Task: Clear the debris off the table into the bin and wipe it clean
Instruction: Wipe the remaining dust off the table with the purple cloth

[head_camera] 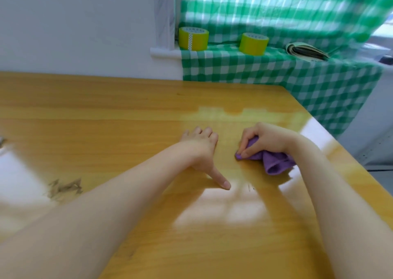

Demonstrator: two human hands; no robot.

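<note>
With the right hand point(273, 139) gripping the purple cloth point(275, 165) and the left hand point(200, 148) resting slack on the table point(106, 108), a careless wipe could scatter the debris point(63, 189) well left of the cloth.

We have a single wide-angle view, worn on the head, facing forward and down across the desk point(102, 108). It sits close: both forearms point(110, 202) fill the lower frame, the fingers point(209, 133) lie mid-frame, and beyond the fingers rises the green-checked sill point(234, 66).
</note>
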